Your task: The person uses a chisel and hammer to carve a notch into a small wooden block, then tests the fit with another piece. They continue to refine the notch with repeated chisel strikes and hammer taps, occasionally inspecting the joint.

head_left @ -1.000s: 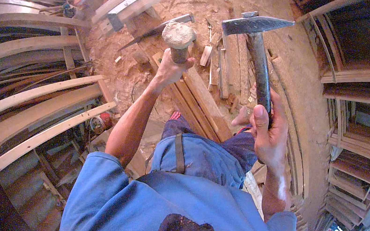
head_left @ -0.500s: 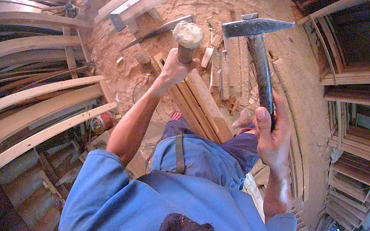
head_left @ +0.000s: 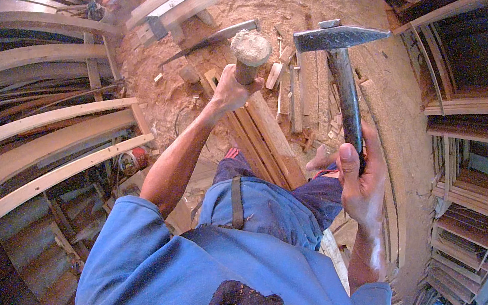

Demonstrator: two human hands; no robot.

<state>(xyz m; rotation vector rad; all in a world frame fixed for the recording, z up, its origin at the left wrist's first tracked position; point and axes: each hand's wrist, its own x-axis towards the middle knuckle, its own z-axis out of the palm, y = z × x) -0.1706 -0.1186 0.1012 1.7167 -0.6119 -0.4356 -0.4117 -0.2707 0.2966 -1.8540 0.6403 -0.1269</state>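
Note:
My left hand (head_left: pixel 232 90) grips a chisel with a round, battered wooden handle (head_left: pixel 250 50), held upright over long wooden planks (head_left: pixel 270 140) that lie on the sawdust floor. My right hand (head_left: pixel 359 184) holds a steel hammer (head_left: pixel 339 60) by its dark handle, the head raised and to the right of the chisel's top, apart from it. My bare foot (head_left: pixel 322 158) rests on the planks beside my blue-clad knee.
Curved wooden frame pieces (head_left: pixel 51 150) lean at the left. Stacked timber frames (head_left: pixel 473 166) fill the right side. A low wooden bench (head_left: pixel 181 0) and a long blade (head_left: pixel 210 38) lie on the sawdust floor ahead, with several small offcuts (head_left: pixel 293 88) near the chisel.
The hammer head has stayed raised and shifted slightly right and down. My left hand with the chisel has moved a little upward in view.

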